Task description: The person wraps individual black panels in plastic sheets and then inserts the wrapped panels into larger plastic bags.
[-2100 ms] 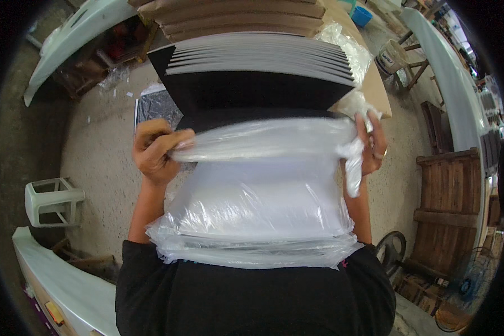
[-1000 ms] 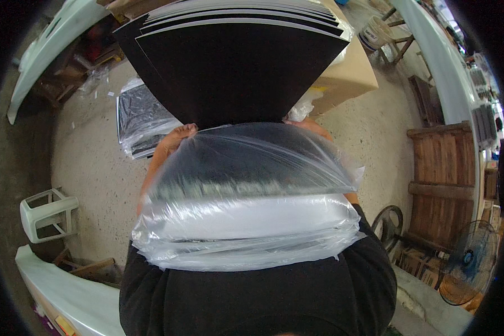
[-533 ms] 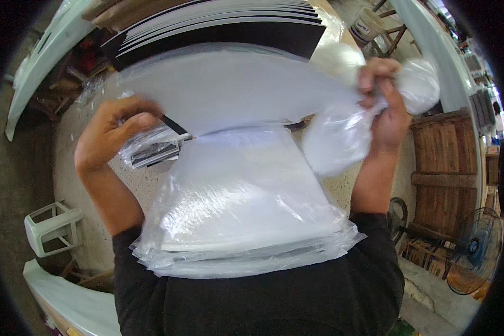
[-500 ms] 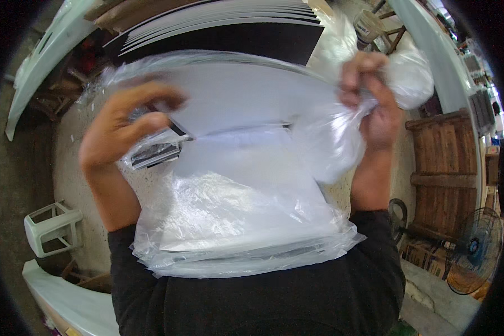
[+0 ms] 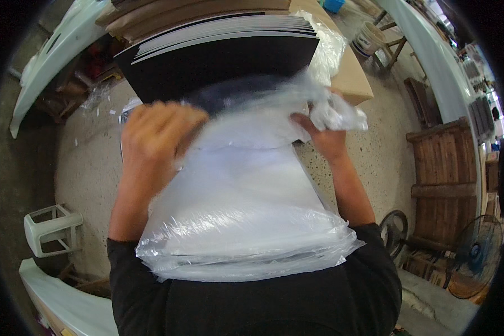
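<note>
A pile of clear plastic bags [image 5: 246, 218] lies in front of my body, whitish and shiny, its folded ends near my chest. My right hand [image 5: 326, 134] is closed on a bunched clear plastic bag [image 5: 341, 115] at the pile's far right. Blurred film from it stretches leftward toward my left hand [image 5: 159, 131]. The left fingers are curled down at the pile's far left edge, and whatever they hold is hidden. Just beyond both hands stands a leaning stack of black boards [image 5: 218, 61] with white edges, partly covered by the blurred film.
Brown wrapped bundles [image 5: 196, 17] lie behind the boards, and a tan surface [image 5: 353, 78] is at their right. A white stool [image 5: 53, 229] stands at left. On the right are a bucket [image 5: 368, 39], a wooden pallet [image 5: 445, 162] and a fan [image 5: 476, 255].
My right hand has come down and inward with the bunched plastic. The left hand has moved right and curled over. The raised film has dropped, uncovering more of the black boards.
</note>
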Tool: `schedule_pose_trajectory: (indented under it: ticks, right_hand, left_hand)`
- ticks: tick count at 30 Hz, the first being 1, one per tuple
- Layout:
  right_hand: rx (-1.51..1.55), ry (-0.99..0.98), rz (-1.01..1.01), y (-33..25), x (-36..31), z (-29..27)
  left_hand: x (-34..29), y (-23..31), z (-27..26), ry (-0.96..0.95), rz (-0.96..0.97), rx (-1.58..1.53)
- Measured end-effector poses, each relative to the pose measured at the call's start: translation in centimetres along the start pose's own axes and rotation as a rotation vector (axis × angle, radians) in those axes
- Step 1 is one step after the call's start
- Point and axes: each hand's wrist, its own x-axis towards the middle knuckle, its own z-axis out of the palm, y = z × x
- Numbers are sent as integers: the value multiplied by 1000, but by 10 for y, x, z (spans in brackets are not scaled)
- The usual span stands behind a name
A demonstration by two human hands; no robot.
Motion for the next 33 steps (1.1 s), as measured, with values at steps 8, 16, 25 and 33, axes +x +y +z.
schedule_pose_trajectory:
  ticks: [8,16,25,33]
  right_hand:
    - [91,152,-68,23,4,-88]
    - [453,-774,-212,-47,33,-11]
    - [1251,-481,374,39,31,30]
    - [2045,-359,303,-22,37,45]
  left_hand:
    - [-11,25,-38,-982,345,-917]
    - [-38,39,171,-1239,-2,-920]
    - [-5,-6,165,-1048,-95,-589]
    - [43,38,77,-61,-417,-1174]
